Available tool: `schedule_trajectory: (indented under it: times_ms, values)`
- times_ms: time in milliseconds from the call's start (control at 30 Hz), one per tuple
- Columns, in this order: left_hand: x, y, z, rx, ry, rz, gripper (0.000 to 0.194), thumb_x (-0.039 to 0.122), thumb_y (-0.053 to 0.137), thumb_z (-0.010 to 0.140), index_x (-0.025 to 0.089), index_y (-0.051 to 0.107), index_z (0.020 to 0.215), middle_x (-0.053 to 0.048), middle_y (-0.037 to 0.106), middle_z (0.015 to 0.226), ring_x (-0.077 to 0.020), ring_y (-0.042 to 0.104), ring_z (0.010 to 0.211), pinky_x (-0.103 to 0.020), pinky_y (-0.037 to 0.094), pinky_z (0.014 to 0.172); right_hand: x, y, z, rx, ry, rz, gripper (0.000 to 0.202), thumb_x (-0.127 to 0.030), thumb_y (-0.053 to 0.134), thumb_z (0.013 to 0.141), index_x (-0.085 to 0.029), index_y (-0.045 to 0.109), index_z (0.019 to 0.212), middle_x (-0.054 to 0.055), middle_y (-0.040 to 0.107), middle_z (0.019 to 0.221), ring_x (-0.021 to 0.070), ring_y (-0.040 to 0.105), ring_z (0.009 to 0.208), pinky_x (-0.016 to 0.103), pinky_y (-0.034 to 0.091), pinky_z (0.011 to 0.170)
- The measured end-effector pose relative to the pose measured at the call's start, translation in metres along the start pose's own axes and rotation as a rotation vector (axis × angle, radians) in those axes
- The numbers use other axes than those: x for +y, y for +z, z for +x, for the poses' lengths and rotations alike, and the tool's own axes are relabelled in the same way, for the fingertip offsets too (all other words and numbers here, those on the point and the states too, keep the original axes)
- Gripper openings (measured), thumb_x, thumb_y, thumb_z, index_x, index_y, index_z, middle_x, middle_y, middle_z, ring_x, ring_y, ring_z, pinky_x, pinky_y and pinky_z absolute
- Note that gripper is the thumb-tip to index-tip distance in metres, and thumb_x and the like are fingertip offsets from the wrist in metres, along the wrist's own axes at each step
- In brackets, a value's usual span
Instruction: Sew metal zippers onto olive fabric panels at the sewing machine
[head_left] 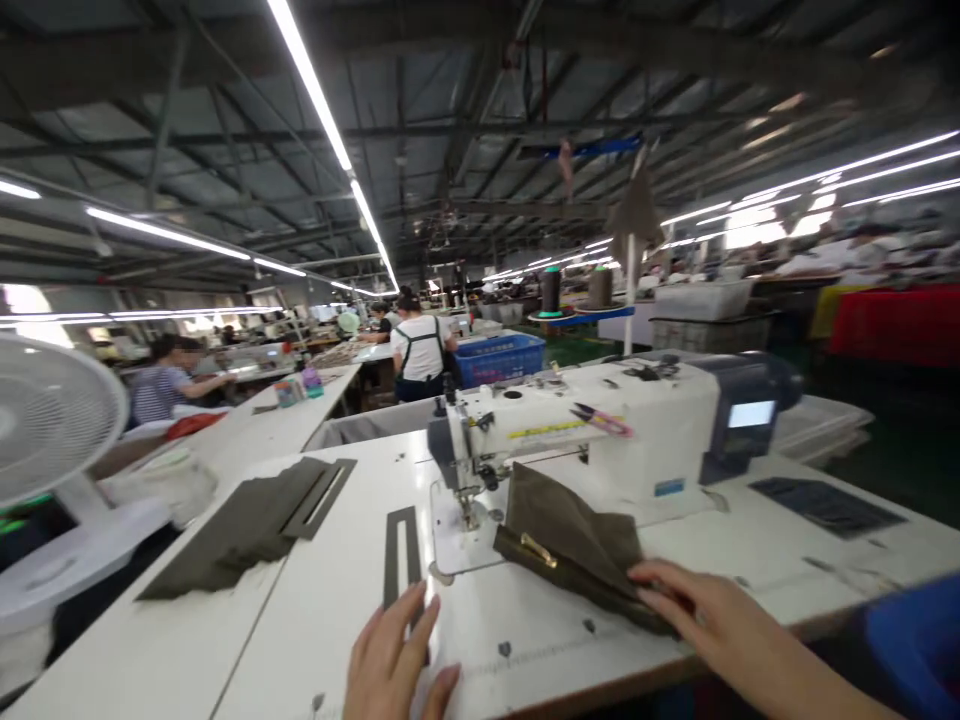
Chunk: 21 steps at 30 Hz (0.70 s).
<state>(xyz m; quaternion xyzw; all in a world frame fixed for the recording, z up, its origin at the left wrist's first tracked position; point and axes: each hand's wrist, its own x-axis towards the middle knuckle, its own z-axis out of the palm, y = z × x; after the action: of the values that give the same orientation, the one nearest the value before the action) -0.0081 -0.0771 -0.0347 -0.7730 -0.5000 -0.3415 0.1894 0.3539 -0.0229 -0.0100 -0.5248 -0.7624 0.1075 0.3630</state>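
The right hand point(701, 612) had its grip pinched on the near right end of the brown fabric point(574, 512), whose long axis ran far and left over the worktop point(307, 640). The left hand point(394, 660), spread open, was nearer the slotted strip point(391, 556).

The right hand point(697, 612) pinches the corner of a brown cloth point(570, 515) with a gold metal piece point(538, 551), beside the needle of a white sewing machine point(652, 430). The left hand point(391, 655) spreads its fingers over the lower end of a slotted strip point(391, 555) on the white desk point(330, 610). Small snips point(609, 421) rest on the machine.
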Motion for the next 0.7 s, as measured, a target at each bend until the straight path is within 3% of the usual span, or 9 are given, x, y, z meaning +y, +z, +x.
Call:
schedule_trajectory:
  times_ms: [67,167,300,400,533,700]
  values:
    - [0.008,-0.004,0.009,-0.050,0.024,-0.039,0.035,0.023,0.048,0.089,0.025,0.050,0.124,-0.009,0.057,0.126,-0.0248,0.052,0.115,-0.044,0.041,0.097,0.004,0.031,-0.004,-0.085,-0.098,-0.137,0.026,-0.042,0.046,0.084,-0.029,0.069,0.086,-0.001,0.069,0.072,0.0211,0.066,0.064,0.031,0.052,0.059]
    - [0.019,0.000,0.032,-0.202,0.037,-0.143,0.033,0.010,0.046,0.086,0.023,0.058,0.114,-0.007,0.061,0.120,-0.0210,0.056,0.110,-0.044,0.038,0.099,-0.003,0.048,0.002,-0.081,-0.224,-0.211,0.028,-0.040,0.044,0.088,-0.029,0.068,0.079,0.001,0.068,0.078,0.0210,0.065,0.071,0.032,0.051,0.064]
    - [0.025,0.024,0.074,-0.361,0.018,-0.257,0.031,0.004,0.050,0.084,0.022,0.064,0.105,-0.003,0.067,0.107,-0.0179,0.060,0.097,-0.040,0.036,0.096,-0.025,0.065,0.015,-0.059,-0.361,-0.172,0.022,-0.033,0.048,0.088,-0.023,0.067,0.089,0.006,0.064,0.087,0.0217,0.060,0.081,0.034,0.050,0.071]
    - [0.024,0.045,0.097,-0.522,0.077,-0.280,0.025,0.008,0.059,0.082,0.022,0.067,0.100,0.000,0.068,0.100,-0.0163,0.060,0.093,-0.035,0.037,0.089,-0.032,0.083,0.015,-0.030,-0.415,-0.183,0.022,-0.024,0.045,0.089,-0.020,0.066,0.089,0.008,0.060,0.085,0.0217,0.058,0.077,0.035,0.049,0.066]
    - [0.021,0.060,0.104,-0.603,0.131,-0.288,0.011,0.020,0.068,0.080,0.024,0.071,0.090,0.001,0.067,0.093,-0.0158,0.060,0.087,-0.034,0.036,0.086,-0.030,0.090,0.012,0.015,-0.494,-0.181,0.028,-0.014,0.037,0.090,-0.018,0.062,0.079,0.007,0.057,0.081,0.0190,0.054,0.071,0.032,0.046,0.061]
    - [0.021,0.056,0.100,-0.630,0.153,-0.280,0.009,0.024,0.065,0.084,0.025,0.070,0.091,0.001,0.065,0.094,-0.0154,0.059,0.088,-0.032,0.035,0.084,-0.032,0.085,0.018,0.022,-0.534,-0.195,0.027,-0.013,0.034,0.091,-0.018,0.055,0.076,0.006,0.056,0.076,0.0182,0.053,0.067,0.030,0.043,0.059]
